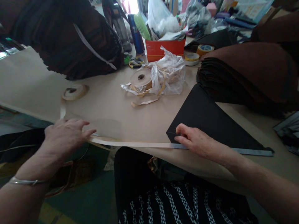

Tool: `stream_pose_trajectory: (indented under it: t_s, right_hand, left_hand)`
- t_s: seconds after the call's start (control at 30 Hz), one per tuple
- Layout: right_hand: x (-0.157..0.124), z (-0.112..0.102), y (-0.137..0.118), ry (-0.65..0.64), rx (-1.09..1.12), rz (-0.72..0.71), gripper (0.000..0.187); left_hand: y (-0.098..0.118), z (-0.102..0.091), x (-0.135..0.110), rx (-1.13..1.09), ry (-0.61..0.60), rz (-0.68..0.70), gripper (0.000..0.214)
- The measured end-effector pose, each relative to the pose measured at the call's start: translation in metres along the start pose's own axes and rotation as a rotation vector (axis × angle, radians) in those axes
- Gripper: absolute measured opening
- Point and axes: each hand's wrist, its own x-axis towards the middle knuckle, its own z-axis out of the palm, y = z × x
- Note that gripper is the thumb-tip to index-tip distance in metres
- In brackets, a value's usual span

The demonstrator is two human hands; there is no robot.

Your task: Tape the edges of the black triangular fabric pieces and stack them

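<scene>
My left hand (67, 133) is at the table's front edge, thumb and forefinger apart. A cream tape (140, 144) runs under it from a loose roll (74, 92) and stretches along the edge to the right. Whether its hidden fingers touch the tape does not show. My right hand (196, 141) rests over the left corner of a black fabric piece (207, 118), its fingers curled in and the thumb close to the forefinger. What lies between those fingertips is hidden. Along the fabric's front edge lies a greyish strip (253, 151), in line with the tape.
Behind are another tape roll (141, 77) in a clear plastic bag (170, 74), yellow-handled scissors (136, 63), a red box (164, 48), a blue bottle (136, 34) and adhesive tape rolls (192, 57). Dark fabric stacks stand left (77, 40) and right (252, 71).
</scene>
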Motion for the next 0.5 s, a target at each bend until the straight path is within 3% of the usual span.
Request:
stream_pose_trajectory:
  t_s: [0.03,0.1,0.17,0.23,0.3,0.4,0.5]
  right_hand:
    - [-0.003,-0.002,0.001,0.012,0.074,-0.012,0.014]
    - [-0.010,-0.005,0.002,0.039,0.183,-0.027,0.019]
    - [-0.016,-0.005,0.003,0.068,0.246,-0.048,0.020]
    - [-0.021,-0.003,0.004,0.112,0.276,-0.085,0.018]
    - [-0.023,0.000,0.003,0.147,0.295,-0.093,0.017]
    - [-0.022,0.005,0.002,0.079,0.346,0.011,0.018]
    - [-0.020,0.016,0.003,0.032,0.361,0.087,0.022]
  left_hand:
    - [0.017,-0.007,-0.005,0.080,0.051,0.051,0.025]
    - [0.058,-0.016,-0.017,0.001,0.106,0.193,0.019]
    - [0.103,-0.019,-0.029,-0.279,0.051,0.411,0.013]
    - [0.146,-0.019,-0.038,-0.473,-0.025,0.527,0.010]
    - [0.181,-0.017,-0.044,-0.507,-0.076,0.574,0.012]
    - [0.212,-0.015,-0.044,-0.373,-0.139,0.555,0.012]
    - [0.222,-0.016,-0.041,-0.294,-0.169,0.531,0.007]
